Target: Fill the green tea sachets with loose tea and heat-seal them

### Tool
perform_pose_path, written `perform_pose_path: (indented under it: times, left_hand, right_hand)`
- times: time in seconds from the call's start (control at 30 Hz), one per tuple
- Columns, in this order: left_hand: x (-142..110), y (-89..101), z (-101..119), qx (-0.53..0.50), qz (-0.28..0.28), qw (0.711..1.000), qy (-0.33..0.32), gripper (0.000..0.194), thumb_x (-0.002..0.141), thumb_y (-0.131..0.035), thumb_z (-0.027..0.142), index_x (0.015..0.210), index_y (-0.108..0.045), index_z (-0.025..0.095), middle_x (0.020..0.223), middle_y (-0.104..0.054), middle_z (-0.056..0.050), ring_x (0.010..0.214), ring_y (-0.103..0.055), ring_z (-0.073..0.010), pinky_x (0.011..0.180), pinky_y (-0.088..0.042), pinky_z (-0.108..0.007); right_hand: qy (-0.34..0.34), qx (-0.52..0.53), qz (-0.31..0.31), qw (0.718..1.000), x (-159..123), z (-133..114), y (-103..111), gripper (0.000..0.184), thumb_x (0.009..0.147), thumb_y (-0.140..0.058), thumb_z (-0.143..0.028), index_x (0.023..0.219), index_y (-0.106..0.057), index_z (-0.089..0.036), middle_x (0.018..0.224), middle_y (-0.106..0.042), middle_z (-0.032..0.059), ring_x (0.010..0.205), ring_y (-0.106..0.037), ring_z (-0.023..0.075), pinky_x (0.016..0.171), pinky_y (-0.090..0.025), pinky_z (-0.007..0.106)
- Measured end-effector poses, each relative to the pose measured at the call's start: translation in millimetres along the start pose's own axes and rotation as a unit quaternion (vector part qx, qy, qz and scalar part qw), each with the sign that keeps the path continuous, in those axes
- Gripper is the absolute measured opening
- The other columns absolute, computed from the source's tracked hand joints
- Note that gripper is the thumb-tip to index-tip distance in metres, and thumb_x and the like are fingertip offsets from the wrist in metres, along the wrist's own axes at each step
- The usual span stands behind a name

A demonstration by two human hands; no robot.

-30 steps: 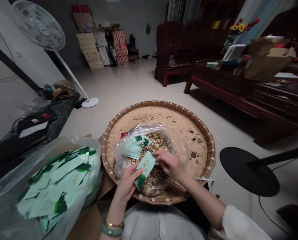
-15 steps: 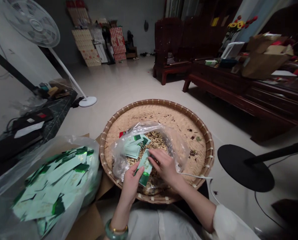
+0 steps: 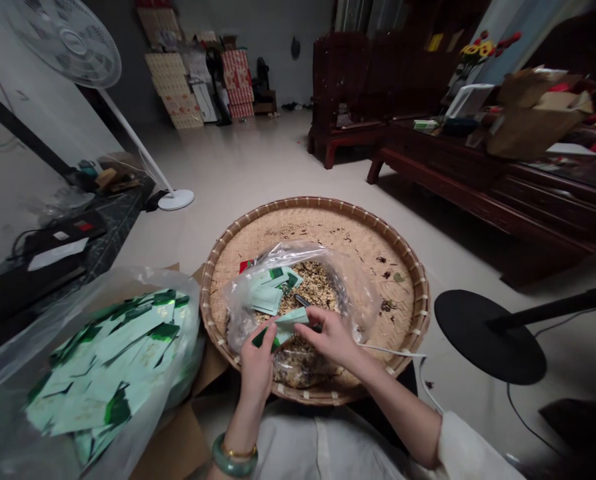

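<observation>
A green and pale-mint paper-like packet [image 3: 293, 321] is stretched between my two hands above the tray. My left hand [image 3: 258, 363] pinches its darker green lower end, thumb on top. At the pale upper end, the fingers of my right hand [image 3: 331, 337] close on its edge. A small dark, slim object [image 3: 302, 301] shows by my right fingertips; its kind is unclear. Below lies an open clear plastic bag [image 3: 361, 287] with a dry, speckled brown and cream mix [image 3: 318, 277]. Several similar packets [image 3: 265, 297] rest in the bag's left side.
The bag sits on a round woven bamboo tray [image 3: 278, 220], with scraps scattered at its right. On the left, a large plastic bag [image 3: 171, 400] bulges with green packets in a cardboard box [image 3: 178, 443]. A black round stand base [image 3: 488, 337] is on the right; a white fan [image 3: 73, 47] stands behind left.
The packet has turned from nearly upright to a flatter slant. My right hand has lowered slightly along its end, and the dark slim object now shows above my fingers.
</observation>
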State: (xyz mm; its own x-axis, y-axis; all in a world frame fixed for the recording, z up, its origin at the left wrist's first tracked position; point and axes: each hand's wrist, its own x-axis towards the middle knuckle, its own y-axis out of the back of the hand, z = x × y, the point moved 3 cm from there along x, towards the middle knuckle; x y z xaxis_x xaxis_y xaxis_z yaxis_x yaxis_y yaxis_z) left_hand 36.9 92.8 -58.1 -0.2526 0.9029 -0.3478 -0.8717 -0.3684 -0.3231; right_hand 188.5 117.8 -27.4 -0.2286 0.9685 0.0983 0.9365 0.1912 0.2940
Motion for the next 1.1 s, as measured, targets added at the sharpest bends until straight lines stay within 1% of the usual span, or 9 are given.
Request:
perform_pose_path:
  times: [0.13, 0.3, 0.47, 0.6, 0.7, 0.77, 0.87, 0.97, 1.1]
  left_hand:
    - [-2, -2.5, 4, 0.019, -0.041, 0.999, -0.001, 0.047, 0.061, -0.077, 0.05, 0.091, -0.073, 0.014, 0.098, -0.073, -0.011, 0.097, -0.065, -0.0266, 0.079, -0.053, -0.034]
    - [6, 2.6, 2, 0.072, -0.11, 0.991, 0.01, 0.049, 0.071, -0.066, 0.057, 0.093, -0.073, 0.014, 0.095, -0.073, -0.011, 0.097, -0.065, -0.028, 0.085, -0.051, -0.039]
    - [9, 7.8, 13, 0.21, -0.055, 0.964, -0.151, 0.049, 0.077, -0.065, 0.048, 0.115, -0.065, 0.018, 0.117, -0.067, -0.013, 0.115, -0.056, -0.0292, 0.104, -0.036, -0.043]
    - [0, -2.0, 22, 0.386, -0.098, 0.841, -0.366, 0.062, 0.064, -0.079, 0.03, 0.123, -0.06, 0.024, 0.132, -0.057, -0.011, 0.128, -0.041, -0.0348, 0.11, -0.023, -0.049]
    - [-2, -9.2, 17, 0.507, -0.16, 0.737, -0.417, 0.056, 0.073, -0.069, 0.02, 0.128, -0.055, 0.023, 0.127, -0.061, -0.011, 0.118, -0.048, -0.0345, 0.101, -0.033, -0.053]
    - [0, -10.2, 15, 0.536, -0.161, 0.706, -0.435, 0.057, 0.077, -0.062, 0.013, 0.132, -0.05, 0.02, 0.123, -0.063, -0.011, 0.109, -0.052, -0.0306, 0.094, -0.042, -0.048]
    - [4, -9.0, 13, 0.535, -0.149, 0.697, -0.453, 0.054, 0.076, -0.061, 0.012, 0.129, -0.05, 0.017, 0.113, -0.065, -0.011, 0.102, -0.054, -0.0267, 0.088, -0.048, -0.042]
    - [8, -6.2, 13, 0.53, -0.118, 0.702, -0.461, 0.047, 0.076, -0.062, 0.015, 0.122, -0.054, 0.015, 0.108, -0.065, -0.01, 0.1, -0.056, -0.026, 0.088, -0.049, -0.041]
    - [14, -3.2, 14, 0.519, -0.082, 0.714, -0.463, 0.041, 0.077, -0.062, 0.02, 0.118, -0.056, 0.014, 0.105, -0.066, -0.011, 0.1, -0.057, -0.0261, 0.088, -0.05, -0.042]
  right_hand:
    - [-0.077, 0.175, -0.086, 0.978, 2, 4, -7, 0.03, 0.075, -0.064, -0.045, 0.085, -0.068, -0.017, 0.07, -0.062, -0.0013, 0.063, -0.053, 0.0123, 0.061, -0.045, 0.024]
    - [-0.121, 0.196, -0.142, 0.963, 4, 10, -5, 0.046, 0.075, -0.059, -0.06, 0.076, -0.067, -0.016, 0.063, -0.057, -0.0015, 0.052, -0.045, 0.0092, 0.05, -0.043, 0.022]
    - [-0.121, 0.189, -0.128, 0.966, 5, 16, -6, 0.05, 0.079, -0.05, -0.065, 0.078, -0.063, -0.018, 0.07, -0.058, 0.0003, 0.062, -0.051, 0.0129, 0.054, -0.047, 0.025]
    - [-0.063, 0.059, -0.102, 0.991, 5, 19, -4, 0.047, 0.087, -0.041, -0.057, 0.066, -0.055, -0.018, 0.062, -0.052, -0.0013, 0.057, -0.046, 0.0119, 0.053, -0.04, 0.023]
    - [-0.016, -0.007, -0.117, 0.993, 5, 14, -3, 0.044, 0.091, -0.037, -0.05, 0.067, -0.054, -0.017, 0.065, -0.055, -0.001, 0.062, -0.046, 0.0123, 0.06, -0.039, 0.025]
    - [-0.014, -0.01, -0.145, 0.989, 6, 9, 0, 0.044, 0.091, -0.038, -0.049, 0.067, -0.055, -0.017, 0.066, -0.056, -0.0008, 0.063, -0.047, 0.0123, 0.061, -0.04, 0.025]
    - [-0.037, 0.051, -0.161, 0.985, 11, 3, 11, 0.046, 0.09, -0.04, -0.051, 0.069, -0.06, -0.015, 0.068, -0.061, 0.0005, 0.064, -0.053, 0.013, 0.063, -0.043, 0.025]
    - [-0.058, 0.094, -0.081, 0.991, 26, 6, 30, 0.047, 0.093, -0.035, -0.047, 0.076, -0.064, -0.014, 0.077, -0.067, 0.005, 0.074, -0.062, 0.0164, 0.07, -0.048, 0.029]
    - [-0.027, -0.106, 0.013, 0.994, 54, 27, 45, 0.025, 0.089, -0.043, -0.022, 0.096, -0.066, -0.015, 0.099, -0.069, 0.0098, 0.094, -0.063, 0.0213, 0.086, -0.048, 0.036]
